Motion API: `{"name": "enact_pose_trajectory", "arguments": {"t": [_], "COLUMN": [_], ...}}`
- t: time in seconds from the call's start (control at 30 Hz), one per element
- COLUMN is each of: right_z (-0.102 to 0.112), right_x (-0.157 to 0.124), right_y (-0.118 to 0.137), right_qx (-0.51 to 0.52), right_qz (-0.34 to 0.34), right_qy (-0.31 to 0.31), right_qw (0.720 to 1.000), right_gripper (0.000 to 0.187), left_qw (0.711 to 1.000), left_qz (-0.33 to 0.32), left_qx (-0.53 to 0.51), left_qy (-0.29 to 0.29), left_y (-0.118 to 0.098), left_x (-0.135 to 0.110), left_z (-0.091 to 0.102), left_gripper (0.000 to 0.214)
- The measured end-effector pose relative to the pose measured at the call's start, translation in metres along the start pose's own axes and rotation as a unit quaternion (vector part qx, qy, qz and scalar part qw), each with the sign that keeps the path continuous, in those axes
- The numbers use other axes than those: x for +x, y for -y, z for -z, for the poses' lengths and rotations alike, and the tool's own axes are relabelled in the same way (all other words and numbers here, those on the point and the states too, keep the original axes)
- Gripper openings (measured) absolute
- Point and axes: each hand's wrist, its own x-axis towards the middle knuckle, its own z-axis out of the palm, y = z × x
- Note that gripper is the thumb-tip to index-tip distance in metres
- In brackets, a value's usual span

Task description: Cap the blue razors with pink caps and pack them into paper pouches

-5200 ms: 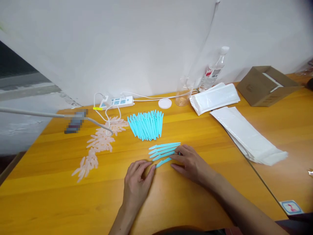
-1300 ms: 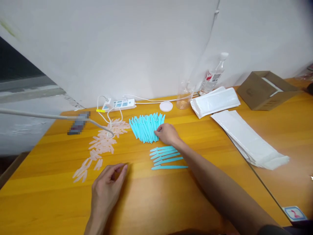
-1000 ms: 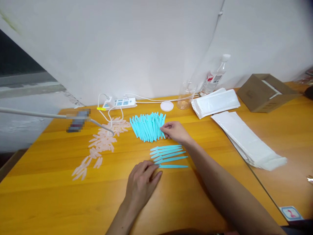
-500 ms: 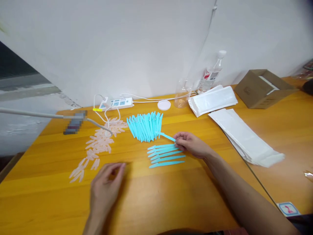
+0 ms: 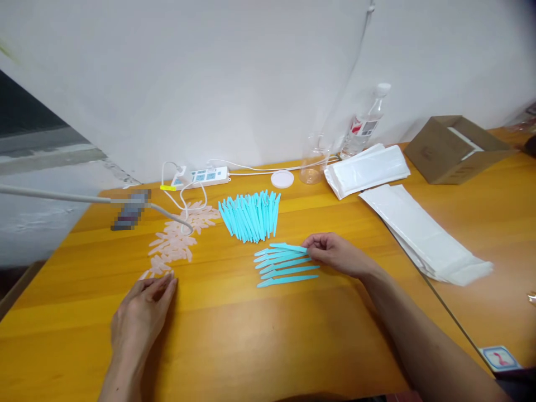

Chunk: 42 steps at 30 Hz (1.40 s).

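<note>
Head view, clock directions taken from the row of blue sticks (image 5: 288, 279) lying side by side on the wooden table (image 5: 251, 346): at 3 o'clock the right hand (image 5: 335, 254) pinches one end of a single blue stick (image 5: 287, 247), its tip pointing to 9 o'clock along the row's far edge; whether it touches the row I cannot tell. At 8 o'clock the left hand (image 5: 140, 315) has thumb and fingertips drawn together at the near end of the scattered pale pink pieces (image 5: 173, 245); I cannot tell whether it grips one. These pieces spread around 9 to 10 o'clock. The larger blue pile (image 5: 251, 218) lies at 11, a power strip (image 5: 209, 176) beyond it at 10:30. A round disc (image 5: 282, 178) lies at 12, a clear container (image 5: 312, 162) just beside it, a bottle (image 5: 362, 134) at 1, and a cardboard box (image 5: 435, 156) at 2.
</note>
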Motion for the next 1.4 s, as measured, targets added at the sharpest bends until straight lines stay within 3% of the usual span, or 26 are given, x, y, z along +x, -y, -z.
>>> {"name": "enact_pose_trajectory", "arguments": {"t": [0.2,0.3,0.37,0.43,0.53,0.6,0.73,0.97,1.27,1.4], "right_z": [-0.002,-0.004,-0.006,-0.008,-0.012,-0.014,-0.015,-0.015,-0.020,-0.022], "right_x": [-0.003,-0.003,-0.003,-0.004,-0.005,-0.006,-0.006,-0.007,-0.007,-0.015], "right_y": [0.002,0.003,0.002,0.001,-0.001,-0.002,-0.001,0.002,0.004,0.010], "right_qx": [-0.027,-0.041,-0.053,-0.064,-0.074,-0.080,-0.102,-0.101,-0.109,-0.152], "right_qz": [0.021,0.032,0.041,0.047,0.055,0.059,0.068,0.070,0.087,0.123], "right_qy": [0.007,0.014,0.022,0.035,0.058,0.066,0.074,0.081,0.101,0.110], "right_qw": [0.999,0.999,0.998,0.996,0.994,0.993,0.990,0.989,0.985,0.975], "right_gripper": [0.016,0.015,0.014,0.013,0.013,0.013,0.012,0.011,0.013,0.019], "left_qw": [0.998,0.990,0.948,0.874,0.786,0.761,0.761,0.770,0.766,0.782], "left_qz": [-0.016,-0.002,0.016,0.044,0.086,0.114,0.125,0.132,0.104,0.071], "left_qx": [0.035,-0.115,-0.283,-0.429,-0.543,-0.574,-0.582,-0.576,-0.568,-0.539], "left_qy": [0.057,0.088,0.147,0.222,0.284,0.279,0.259,0.242,0.282,0.304], "left_y": [-0.022,-0.042,-0.063,-0.087,-0.121,-0.137,-0.152,-0.147,-0.153,-0.155], "left_x": [0.007,0.003,-0.005,-0.015,-0.031,-0.037,-0.042,-0.043,-0.056,-0.064], "left_z": [0.007,0.009,0.007,0.002,-0.007,-0.012,-0.017,-0.014,-0.020,-0.019], "left_gripper": [0.036,0.046,0.051,0.051,0.046,0.045,0.045,0.046,0.039,0.035]}}
